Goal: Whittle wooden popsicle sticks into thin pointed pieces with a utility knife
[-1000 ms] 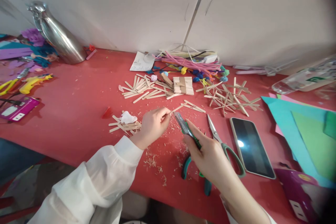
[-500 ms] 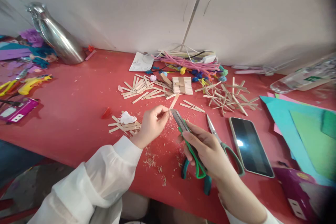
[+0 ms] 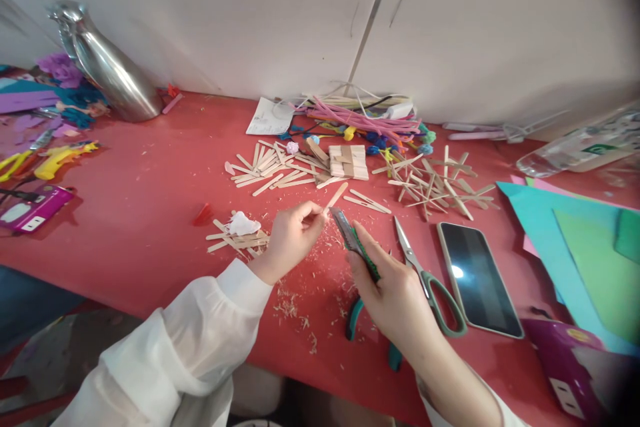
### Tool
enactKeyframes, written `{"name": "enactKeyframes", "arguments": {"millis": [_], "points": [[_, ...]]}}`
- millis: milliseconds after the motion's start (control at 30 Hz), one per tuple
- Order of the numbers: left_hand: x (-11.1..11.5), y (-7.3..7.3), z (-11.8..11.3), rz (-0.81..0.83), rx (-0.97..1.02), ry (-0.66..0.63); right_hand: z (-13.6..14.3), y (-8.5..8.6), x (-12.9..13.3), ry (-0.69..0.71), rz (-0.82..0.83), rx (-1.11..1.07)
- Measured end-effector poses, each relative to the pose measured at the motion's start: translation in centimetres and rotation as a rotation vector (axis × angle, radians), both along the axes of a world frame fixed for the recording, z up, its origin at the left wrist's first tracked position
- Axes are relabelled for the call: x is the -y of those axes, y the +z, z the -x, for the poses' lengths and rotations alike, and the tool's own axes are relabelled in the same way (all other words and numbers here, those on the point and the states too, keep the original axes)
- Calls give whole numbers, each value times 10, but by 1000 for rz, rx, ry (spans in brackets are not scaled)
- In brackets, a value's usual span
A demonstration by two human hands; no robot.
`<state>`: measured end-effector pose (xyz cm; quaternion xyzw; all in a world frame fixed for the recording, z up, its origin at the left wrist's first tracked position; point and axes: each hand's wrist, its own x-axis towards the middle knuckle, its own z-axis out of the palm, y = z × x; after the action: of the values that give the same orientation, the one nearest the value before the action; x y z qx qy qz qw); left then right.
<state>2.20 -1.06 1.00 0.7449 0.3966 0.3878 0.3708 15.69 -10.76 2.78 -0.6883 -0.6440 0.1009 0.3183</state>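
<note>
My left hand [image 3: 299, 235] pinches a wooden craft stick [image 3: 338, 195], its far end pointing up and to the right. In my right hand [image 3: 393, 287] is a green utility knife [image 3: 370, 257], fingers wrapped round its body. The knife's blade tip is close to the stick near my left fingertips; whether they touch I cannot tell. Wood shavings [image 3: 287, 307] are strewn on the red table below. Scissors [image 3: 435, 293] with green handles lie just right of my right hand. Teal-handled pliers [image 3: 354, 320] are partly hidden beneath it.
Craft sticks [image 3: 270, 167] lie in loose piles, with a banded bundle [image 3: 349, 161] beside them. A phone [image 3: 480, 280] and coloured paper [image 3: 575, 247] are on the right. A steel jug [image 3: 113, 73] stands at the back left; pink pipe cleaners [image 3: 360, 117] lie along the wall.
My right hand has turned and tightened round the knife, so its green body shows less. The craft stick has tilted further to the right; my left hand has barely moved.
</note>
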Motion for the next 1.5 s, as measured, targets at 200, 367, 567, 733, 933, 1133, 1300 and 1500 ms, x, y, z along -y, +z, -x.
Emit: {"name": "enactKeyframes", "arguments": {"millis": [200,367,567,733,933,1133,1300,1500], "points": [[-1,-4,0,-150,-136,12,1,-5,1,-12,-69,127],[-2,-6,0,-228,-210,8,-2,-3,1,8,230,-255],[-1,-3,1,-115,-126,1,-2,4,-4,-5,382,-566],[-4,-2,-1,222,98,-85,-2,-2,-3,-11,298,-359],[-7,2,-2,600,228,-113,-2,-12,-3,16,-101,249],[-12,-1,1,640,232,-148,-5,-8,-2,39,-162,541],[-16,-2,2,701,282,-178,-10,-6,-2,54,-150,567],[-15,-2,3,476,243,-125,-11,-5,-2,21,-109,300]]}}
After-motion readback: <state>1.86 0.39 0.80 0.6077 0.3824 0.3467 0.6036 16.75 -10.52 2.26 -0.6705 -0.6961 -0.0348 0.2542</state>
